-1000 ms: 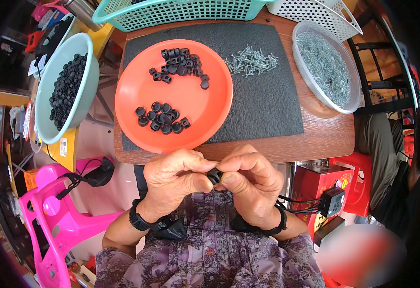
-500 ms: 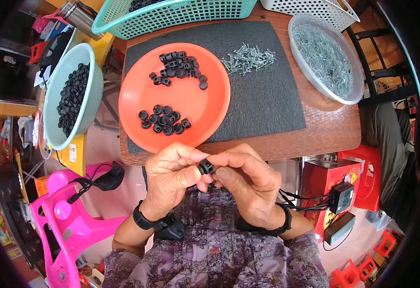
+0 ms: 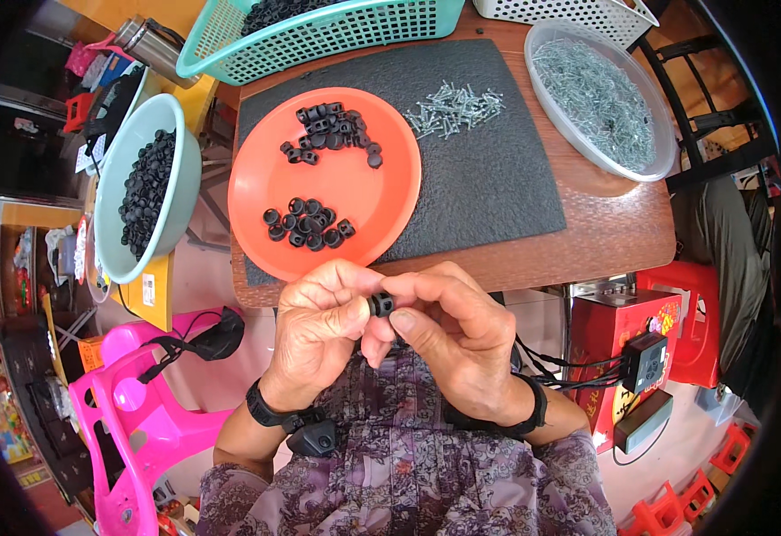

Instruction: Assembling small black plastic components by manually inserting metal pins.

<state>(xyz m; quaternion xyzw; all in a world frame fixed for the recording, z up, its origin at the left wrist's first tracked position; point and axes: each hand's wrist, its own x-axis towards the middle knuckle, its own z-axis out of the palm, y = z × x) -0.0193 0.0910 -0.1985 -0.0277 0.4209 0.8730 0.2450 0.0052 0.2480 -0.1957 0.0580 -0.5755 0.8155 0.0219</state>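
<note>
Between my two hands, just in front of the table edge, is a small black plastic cord lock [image 3: 380,305]. My left hand [image 3: 319,326] pinches it from one side with thumb and fingertips. From the other side, my right hand [image 3: 462,335] grips it with thumb and forefinger. The fingers partly cover the piece. Past my hands lies an orange plate [image 3: 363,196] bearing two groups of black parts: hollow rounded pieces [image 3: 305,223] at the near side and pieces with side holes [image 3: 328,129] farther off. A heap of small silvery springs [image 3: 455,109] is on the dark mat [image 3: 488,188].
A clear bowl of springs [image 3: 596,98] stands at the table's right. Left is a pale green basin [image 3: 176,192] of black parts. A green basket [image 3: 346,40] and a white basket [image 3: 587,13] line the far edge. A pink stool [image 3: 158,429] is at lower left.
The cord lock has turned slightly between my fingers, and the fingertips have closed in around it. The view has shifted a little; the plate and heaps look the same.
</note>
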